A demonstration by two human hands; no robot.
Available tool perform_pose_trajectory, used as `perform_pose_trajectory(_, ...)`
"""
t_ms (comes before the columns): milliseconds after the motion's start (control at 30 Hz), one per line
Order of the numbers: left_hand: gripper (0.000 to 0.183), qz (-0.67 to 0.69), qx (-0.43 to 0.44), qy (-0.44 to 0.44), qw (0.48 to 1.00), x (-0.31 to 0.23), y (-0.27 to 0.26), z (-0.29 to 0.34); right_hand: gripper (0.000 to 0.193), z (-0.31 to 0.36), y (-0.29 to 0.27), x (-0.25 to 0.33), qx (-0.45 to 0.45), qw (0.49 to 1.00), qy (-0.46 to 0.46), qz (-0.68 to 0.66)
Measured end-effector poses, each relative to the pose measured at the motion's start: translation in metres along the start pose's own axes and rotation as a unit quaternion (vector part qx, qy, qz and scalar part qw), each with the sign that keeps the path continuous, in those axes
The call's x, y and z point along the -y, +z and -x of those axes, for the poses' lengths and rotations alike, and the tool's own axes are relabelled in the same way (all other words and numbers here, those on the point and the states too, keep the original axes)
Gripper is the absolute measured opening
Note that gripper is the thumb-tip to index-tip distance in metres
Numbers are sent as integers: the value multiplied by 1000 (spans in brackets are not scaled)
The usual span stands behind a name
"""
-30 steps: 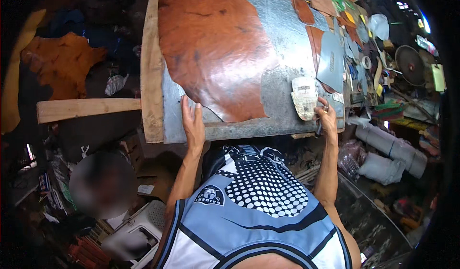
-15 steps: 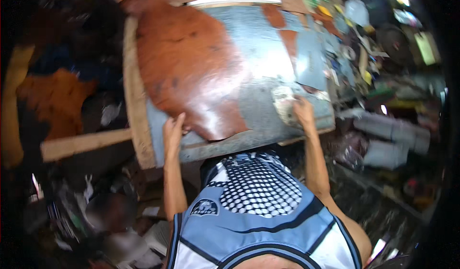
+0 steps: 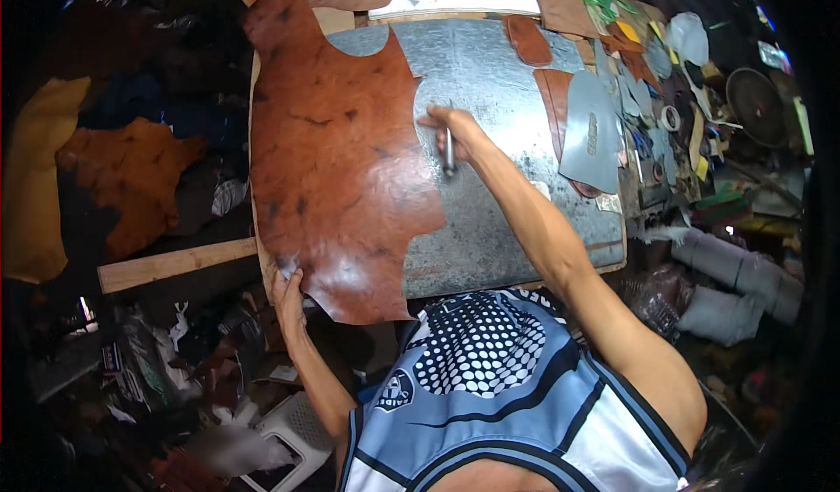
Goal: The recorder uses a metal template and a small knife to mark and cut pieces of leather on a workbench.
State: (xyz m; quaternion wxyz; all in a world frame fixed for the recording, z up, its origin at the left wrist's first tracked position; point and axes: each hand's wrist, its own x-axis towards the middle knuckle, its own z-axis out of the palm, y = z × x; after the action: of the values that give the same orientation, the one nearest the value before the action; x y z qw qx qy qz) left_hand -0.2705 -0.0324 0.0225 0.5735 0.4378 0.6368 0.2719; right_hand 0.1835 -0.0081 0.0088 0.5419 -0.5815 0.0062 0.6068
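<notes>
On the grey, metallic-looking rectangular tabletop (image 3: 499,238), a large reddish-brown leather hide (image 3: 341,159) covers the left side, its long axis running away from the person, its near end overhanging the front edge. The left hand's (image 3: 290,301) grip touches the hide's near-left edge; how far closed, one cannot tell. The right hand's (image 3: 460,133) narrow grip holds a slender, dark metallic tool (image 3: 450,156), pointing lengthwise toward the person.

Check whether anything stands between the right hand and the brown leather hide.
Nothing visible does: the right hand, holding a slim metallic tool, is by the right edge of the brown leather hide; contact is unclear.
</notes>
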Motion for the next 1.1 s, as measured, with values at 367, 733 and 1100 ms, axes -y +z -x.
perform_pose_trajectory(367, 43, -13, -39, -47, 998, -39, 16, 1, 32, -119, 57, 68, -130, 851, -249, 445)
perform_pose_trajectory(733, 41, 64, -5, -31, 997, -12, -23, -5, 46, -69, 67, 60, -136, 672, -298, 664)
perform_pose_trajectory(1100, 42, 156, -29, 13, 987, -8, -25, -76, 30, -105, 50, 81, -64, 744, -252, 616)
